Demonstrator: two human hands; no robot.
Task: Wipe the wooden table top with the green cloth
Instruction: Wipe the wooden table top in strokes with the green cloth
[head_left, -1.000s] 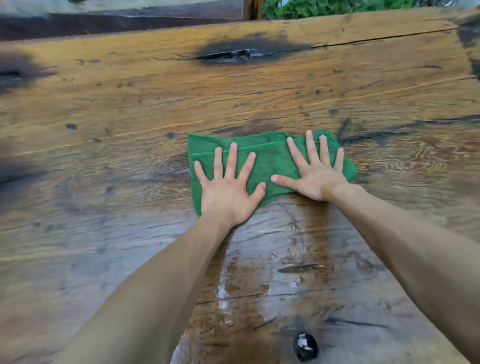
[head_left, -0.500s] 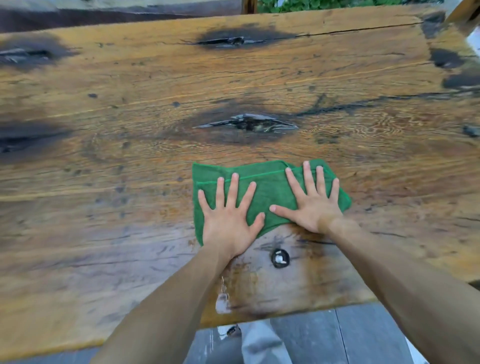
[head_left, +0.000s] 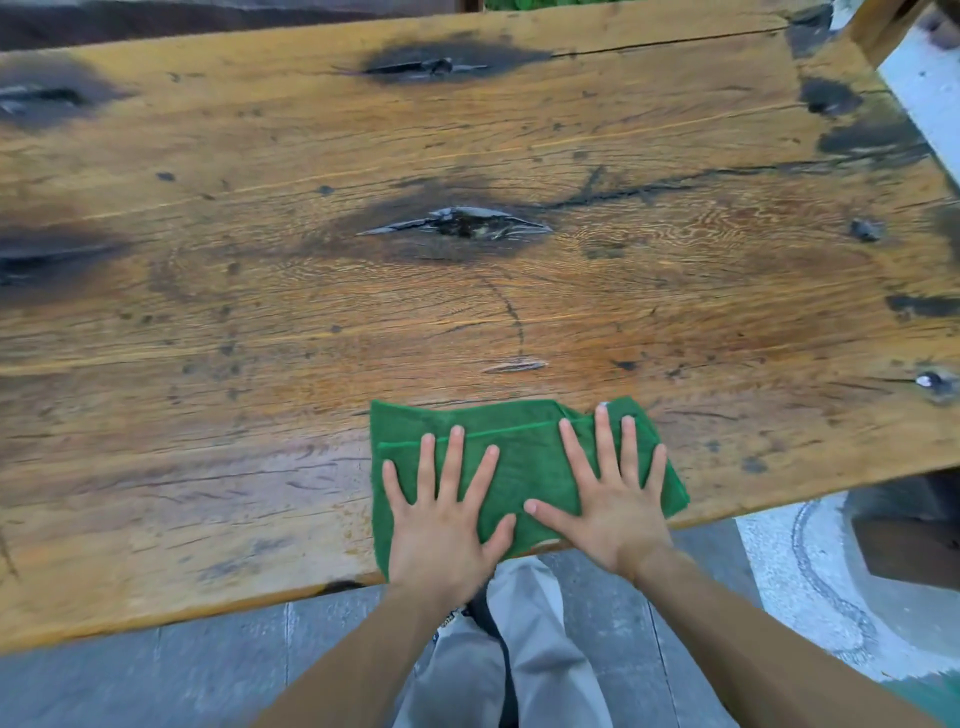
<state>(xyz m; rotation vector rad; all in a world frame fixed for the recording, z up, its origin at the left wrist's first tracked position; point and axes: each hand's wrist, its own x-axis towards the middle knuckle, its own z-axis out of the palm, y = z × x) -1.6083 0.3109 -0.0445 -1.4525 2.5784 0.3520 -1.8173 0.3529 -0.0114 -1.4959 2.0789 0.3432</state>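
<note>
Head view: both hands flat, fingers spread wide, palms pressing the folded green microfibre cloth (head_left: 524, 467) onto the weathered brown wooden worktop (head_left: 311, 291). Left hand (head_left: 447, 525) on the cloth's left half, right hand (head_left: 613, 509) on its right half; nothing gripped, just pinned down, likely to spread pressure for a wiping stroke. Cloth lies at the worktop's near edge, its near-right corner just reaching that edge. Dark knots and cracks mark the wood farther out. No containers visible, so no contents to report.
</note>
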